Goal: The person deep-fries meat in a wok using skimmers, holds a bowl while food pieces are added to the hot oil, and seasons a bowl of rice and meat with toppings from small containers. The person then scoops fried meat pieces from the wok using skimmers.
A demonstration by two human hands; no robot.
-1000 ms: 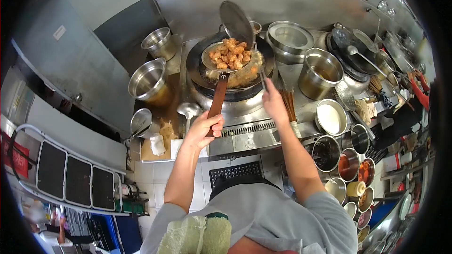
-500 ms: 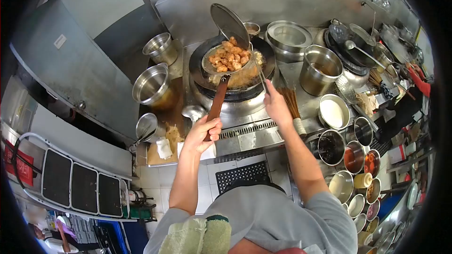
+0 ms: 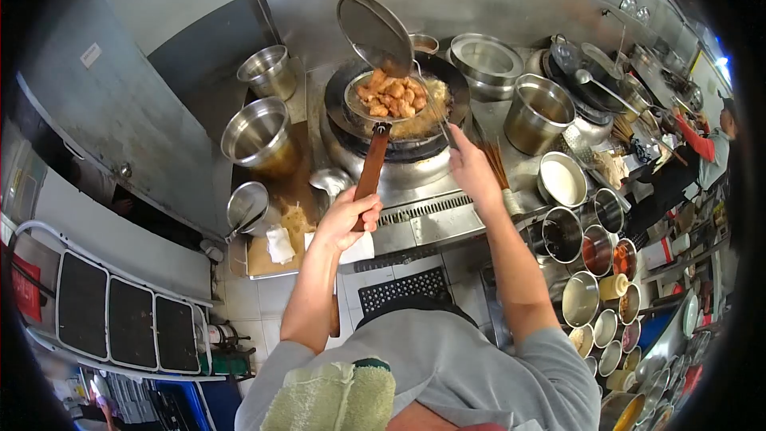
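My left hand (image 3: 349, 221) is wrapped round the brown wooden handle (image 3: 373, 168) of a strainer. Browned fried chunks (image 3: 391, 97) lie heaped in that strainer, which is over a wok (image 3: 339, 116) of bubbling oil (image 3: 411, 128). My right hand (image 3: 476, 173) grips the thin metal handle of a mesh skimmer (image 3: 373, 29). The skimmer is tipped up on its side just above the chunks, its lower edge close to them. A few pale bits (image 3: 437, 94) float in the oil at the right. What the chunks are made of I cannot tell.
Steel pots (image 3: 257, 137) stand left of the wok; a tall pot (image 3: 540, 114) and a bamboo brush (image 3: 496, 168) are at its right. Several sauce containers (image 3: 580, 299) crowd the lower right. A co-worker (image 3: 710, 144) stands by a second wok at the far right.
The mesh skimmer has shifted left and upward, and its mesh faces me more. My view has turned slightly, bringing more of the co-worker into sight. Both hands keep their grips.
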